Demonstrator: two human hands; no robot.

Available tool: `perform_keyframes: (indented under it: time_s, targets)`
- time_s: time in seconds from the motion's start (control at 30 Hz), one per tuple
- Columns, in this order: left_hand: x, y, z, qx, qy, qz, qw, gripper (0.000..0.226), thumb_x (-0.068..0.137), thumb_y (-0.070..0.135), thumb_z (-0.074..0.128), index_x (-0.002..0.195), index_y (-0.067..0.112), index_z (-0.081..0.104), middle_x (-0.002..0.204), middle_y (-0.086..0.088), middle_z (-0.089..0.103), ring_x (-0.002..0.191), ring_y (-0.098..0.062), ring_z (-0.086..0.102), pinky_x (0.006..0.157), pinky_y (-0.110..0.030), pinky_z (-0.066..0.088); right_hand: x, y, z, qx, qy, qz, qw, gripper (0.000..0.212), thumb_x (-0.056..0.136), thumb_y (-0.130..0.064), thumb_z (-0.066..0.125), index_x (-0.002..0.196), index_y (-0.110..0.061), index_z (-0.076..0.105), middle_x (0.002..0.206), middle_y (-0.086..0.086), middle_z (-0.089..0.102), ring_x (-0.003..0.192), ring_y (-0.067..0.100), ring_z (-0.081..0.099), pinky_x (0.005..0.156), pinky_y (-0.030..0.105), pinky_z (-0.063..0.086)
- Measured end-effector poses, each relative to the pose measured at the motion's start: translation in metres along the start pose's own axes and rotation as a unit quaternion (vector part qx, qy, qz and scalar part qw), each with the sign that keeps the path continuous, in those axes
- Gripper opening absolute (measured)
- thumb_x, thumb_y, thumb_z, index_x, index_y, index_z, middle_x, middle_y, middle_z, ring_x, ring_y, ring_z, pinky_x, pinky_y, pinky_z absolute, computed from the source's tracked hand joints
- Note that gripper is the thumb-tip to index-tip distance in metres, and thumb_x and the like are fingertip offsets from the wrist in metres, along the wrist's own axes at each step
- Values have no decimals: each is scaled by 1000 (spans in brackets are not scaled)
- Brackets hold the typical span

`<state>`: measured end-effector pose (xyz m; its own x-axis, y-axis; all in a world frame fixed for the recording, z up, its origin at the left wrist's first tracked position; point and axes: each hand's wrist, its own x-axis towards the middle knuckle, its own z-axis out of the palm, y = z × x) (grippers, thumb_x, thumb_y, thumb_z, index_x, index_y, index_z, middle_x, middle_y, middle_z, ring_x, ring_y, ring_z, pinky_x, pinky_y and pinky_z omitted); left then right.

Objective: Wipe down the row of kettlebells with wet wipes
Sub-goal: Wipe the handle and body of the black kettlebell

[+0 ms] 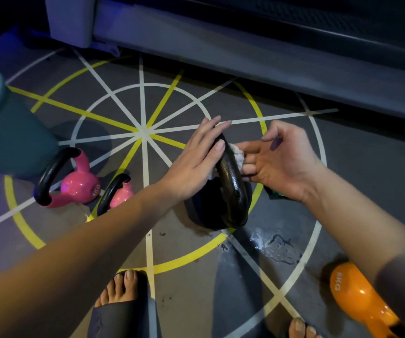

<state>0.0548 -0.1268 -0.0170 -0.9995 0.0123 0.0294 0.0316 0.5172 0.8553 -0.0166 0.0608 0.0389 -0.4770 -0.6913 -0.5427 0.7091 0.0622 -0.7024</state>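
A black kettlebell (230, 191) stands on the marked floor in the middle of the view. My left hand (196, 159) lies against the left side of its handle, thumb over the top and fingers stretched out. My right hand (279, 162) pinches a crumpled white wet wipe (237, 153) against the right side of the handle. A bit of white wipe also shows under my left palm. Two pink kettlebells, a larger one (74, 184) and a smaller one (119, 195), stand to the left. An orange kettlebell (360, 296) lies at the bottom right.
A teal round object (6, 132) sits at the far left. A grey machine base (245, 52) runs along the back. A small green thing (277, 194) shows under my right wrist. A wet patch (277, 245) marks the floor near my feet (121, 286).
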Motion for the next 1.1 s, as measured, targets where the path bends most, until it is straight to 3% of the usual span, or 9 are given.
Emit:
perform_keyframes:
  time_s: [0.17,0.33,0.47,0.53,0.67,0.77,0.83,0.93,1.1]
  targets:
    - [0,1,-1,-3,-2,-2,1000,46,112,42,24,158,39,30,165,24,17,152,8,-5,120,-27,5,4,0,2,20,5,-8,1000,60,69,-29,38,114,3,61,90,19,62,68,26,58,81,40,44]
    - [-3,5,-6,-13,-16,-7,1000,47,112,44,21,158,42,27,165,28,16,150,11,-3,115,-21,4,-5,11,0,-19,1,16,1000,50,69,-32,38,107,-5,55,88,15,52,70,25,50,79,41,39]
    - [-3,8,-9,-9,-25,-11,1000,47,112,45,19,159,43,24,165,29,14,149,14,-4,112,-14,2,-15,18,-1,-17,-3,32,999,59,76,-40,37,119,-4,57,102,19,47,86,35,44,87,46,36]
    - [-4,9,-9,-12,-24,-10,1000,47,112,46,20,159,44,24,165,29,15,149,14,-4,112,-15,3,-19,18,0,-15,-13,36,999,74,83,-49,37,125,7,58,112,23,48,99,37,40,93,49,35]
    - [-3,7,-8,0,-20,-9,1000,48,112,46,21,159,43,24,164,30,15,149,14,-4,112,-15,3,-17,13,2,-22,-15,35,999,87,88,-61,35,128,12,59,111,28,61,96,38,59,91,45,46]
    - [-3,5,-7,10,-11,-2,1000,48,112,43,23,160,40,25,165,28,16,150,12,-3,112,-13,3,-10,9,1,-20,-12,35,999,89,87,-62,37,128,14,59,115,31,59,104,41,56,95,47,45]
    - [-2,3,-4,10,5,7,1000,48,112,39,26,160,36,25,165,25,18,152,9,0,116,-16,6,-4,6,2,-13,-6,33,999,90,87,-63,38,129,15,57,111,29,61,100,40,59,89,45,48]
    - [-1,0,2,11,34,25,999,49,112,32,31,161,29,26,166,19,21,154,3,4,123,-26,10,8,1,5,2,1,21,1000,92,86,-63,39,130,17,54,92,21,64,78,33,62,70,38,49]
    - [0,-4,7,23,66,28,997,53,110,36,35,161,28,27,166,20,24,155,-1,9,125,-36,18,25,-3,8,18,19,1,1000,74,83,-65,45,114,1,60,86,16,51,74,28,46,77,43,34]
